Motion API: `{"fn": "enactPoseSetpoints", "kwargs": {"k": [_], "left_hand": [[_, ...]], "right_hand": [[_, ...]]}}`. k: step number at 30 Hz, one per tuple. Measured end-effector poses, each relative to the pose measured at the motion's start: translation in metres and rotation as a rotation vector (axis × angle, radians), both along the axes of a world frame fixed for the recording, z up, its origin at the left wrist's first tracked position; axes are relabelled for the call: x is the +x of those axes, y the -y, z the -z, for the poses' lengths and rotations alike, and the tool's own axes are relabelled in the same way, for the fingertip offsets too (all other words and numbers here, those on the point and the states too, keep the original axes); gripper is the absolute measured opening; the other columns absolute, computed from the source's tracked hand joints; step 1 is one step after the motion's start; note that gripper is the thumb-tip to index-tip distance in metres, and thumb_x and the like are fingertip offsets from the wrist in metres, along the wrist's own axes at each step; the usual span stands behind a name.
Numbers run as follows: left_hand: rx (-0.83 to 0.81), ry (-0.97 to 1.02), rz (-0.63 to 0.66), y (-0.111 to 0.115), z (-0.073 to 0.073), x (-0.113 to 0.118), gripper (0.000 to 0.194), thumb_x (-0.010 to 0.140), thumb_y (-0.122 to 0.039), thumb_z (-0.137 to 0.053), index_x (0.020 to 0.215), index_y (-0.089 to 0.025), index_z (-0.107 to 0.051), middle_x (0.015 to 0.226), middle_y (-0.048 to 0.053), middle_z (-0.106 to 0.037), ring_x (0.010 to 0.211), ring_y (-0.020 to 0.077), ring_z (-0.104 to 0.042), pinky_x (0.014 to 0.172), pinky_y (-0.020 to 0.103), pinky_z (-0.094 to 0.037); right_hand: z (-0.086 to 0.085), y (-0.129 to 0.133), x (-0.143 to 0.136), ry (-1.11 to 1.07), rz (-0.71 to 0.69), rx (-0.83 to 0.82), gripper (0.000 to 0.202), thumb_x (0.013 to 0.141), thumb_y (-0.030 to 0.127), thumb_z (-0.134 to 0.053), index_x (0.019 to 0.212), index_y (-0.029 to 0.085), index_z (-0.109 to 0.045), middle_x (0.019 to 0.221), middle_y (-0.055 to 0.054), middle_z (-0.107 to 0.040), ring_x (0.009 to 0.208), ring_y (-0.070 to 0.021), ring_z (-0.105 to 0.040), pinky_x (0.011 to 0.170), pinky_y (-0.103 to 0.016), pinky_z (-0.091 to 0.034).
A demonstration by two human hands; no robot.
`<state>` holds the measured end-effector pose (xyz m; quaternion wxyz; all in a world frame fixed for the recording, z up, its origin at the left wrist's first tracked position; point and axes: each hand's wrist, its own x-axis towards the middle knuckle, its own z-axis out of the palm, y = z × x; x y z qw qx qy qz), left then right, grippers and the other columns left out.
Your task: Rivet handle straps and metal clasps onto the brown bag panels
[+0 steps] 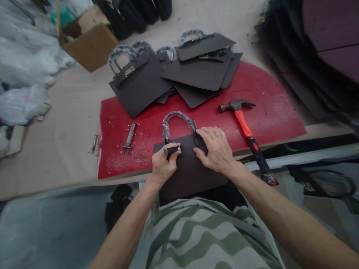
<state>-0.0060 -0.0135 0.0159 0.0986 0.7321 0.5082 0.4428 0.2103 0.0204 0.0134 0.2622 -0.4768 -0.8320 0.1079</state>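
Holding the panel (193, 175) near its top edge, right hand (215, 150) clears left hand (162, 164), which grips a tool (170, 150).

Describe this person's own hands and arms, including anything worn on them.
The left hand and right hand are bare, with no gloves. Both wrists are without a watch or bracelet, and no sleeves show on the forearms. No markings are visible.

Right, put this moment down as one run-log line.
left hand: holds pen at panel | right hand: on panel, beside handle | hammer: head on red mat | pronged tool: on mat
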Motion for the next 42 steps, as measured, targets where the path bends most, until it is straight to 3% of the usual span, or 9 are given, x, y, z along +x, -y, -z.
{"fn": "enactPoseSetpoints", "kwargs": {"k": [3,7,11,16,24,33,38,42], "left_hand": [[-0.006,0.023,-0.008,0.001,-0.001,-0.001,0.011,0.093,-0.021,-0.063,0.103,-0.017,-0.067,0.097,0.005,-0.078,0.09,0.0166,-0.076,0.085,0.029,-0.062],[-0.161,0.146,-0.077,0.002,-0.002,-0.002,0.011,0.093,-0.023,-0.063,0.101,-0.018,-0.069,0.098,0.004,-0.078,0.091,0.0172,-0.075,0.088,0.031,-0.061],[-0.239,0.181,-0.061,0.0,-0.004,0.001,0.013,0.093,-0.026,-0.063,0.1,-0.018,-0.07,0.098,0.005,-0.078,0.091,0.0176,-0.075,0.088,0.031,-0.062],[-0.211,0.12,-0.017,-0.004,-0.007,0.004,0.013,0.093,-0.028,-0.063,0.098,-0.018,-0.071,0.096,0.004,-0.079,0.089,0.0179,-0.075,0.086,0.031,-0.062],[-0.239,0.094,-0.028,-0.005,-0.005,0.005,0.013,0.093,-0.025,-0.061,0.099,-0.018,-0.07,0.098,0.004,-0.078,0.089,0.0169,-0.075,0.085,0.029,-0.061],[-0.16,0.001,-0.043,-0.011,-0.007,0.013,0.012,0.094,-0.025,-0.058,0.095,-0.018,-0.067,0.091,0.004,-0.077,0.083,0.0155,-0.074,0.079,0.025,-0.06],[-0.121,-0.025,-0.027,-0.012,-0.005,0.015,0.011,0.094,-0.024,-0.056,0.096,-0.018,-0.065,0.09,0.004,-0.076,0.082,0.0152,-0.074,0.08,0.025,-0.059],[-0.087,-0.015,-0.025,-0.012,-0.002,0.017,0.009,0.093,-0.021,-0.056,0.098,-0.018,-0.063,0.09,0.004,-0.076,0.082,0.0149,-0.074,0.079,0.024,-0.058]], "right_hand": [[0.001,0.001,-0.001,0.019,0.026,-0.002,0.054,0.09,0.036,-0.053,0.138,0.01,-0.049,0.136,-0.019,-0.057,0.126,-0.0343,-0.048,0.111,-0.052,-0.032],[0.0,0.002,-0.002,0.042,0.027,0.005,0.055,0.09,0.035,-0.053,0.138,0.01,-0.049,0.137,-0.019,-0.057,0.127,-0.0347,-0.048,0.111,-0.052,-0.032],[-0.003,0.001,-0.004,0.061,0.036,-0.012,0.054,0.09,0.036,-0.053,0.138,0.012,-0.05,0.136,-0.018,-0.057,0.127,-0.0352,-0.048,0.109,-0.053,-0.033],[-0.005,0.001,-0.005,0.084,0.048,0.004,0.053,0.09,0.036,-0.052,0.136,0.01,-0.051,0.135,-0.019,-0.058,0.125,-0.0344,-0.049,0.109,-0.051,-0.034],[-0.004,0.001,-0.003,0.055,0.04,-0.044,0.054,0.09,0.035,-0.053,0.138,0.013,-0.05,0.136,-0.018,-0.057,0.126,-0.0351,-0.047,0.109,-0.053,-0.032],[-0.004,0.001,-0.004,0.035,0.035,-0.042,0.053,0.089,0.034,-0.055,0.137,0.011,-0.052,0.135,-0.018,-0.057,0.125,-0.0343,-0.047,0.111,-0.051,-0.031],[-0.006,0.0,-0.002,-0.068,0.021,-0.056,0.052,0.084,0.031,-0.061,0.132,0.012,-0.055,0.132,-0.017,-0.06,0.122,-0.034,-0.05,0.109,-0.051,-0.034],[-0.014,0.001,0.016,-0.193,0.013,-0.05,0.041,0.084,0.028,-0.059,0.122,0.014,-0.059,0.126,-0.016,-0.063,0.12,-0.0305,-0.054,0.106,-0.046,-0.04]]}}
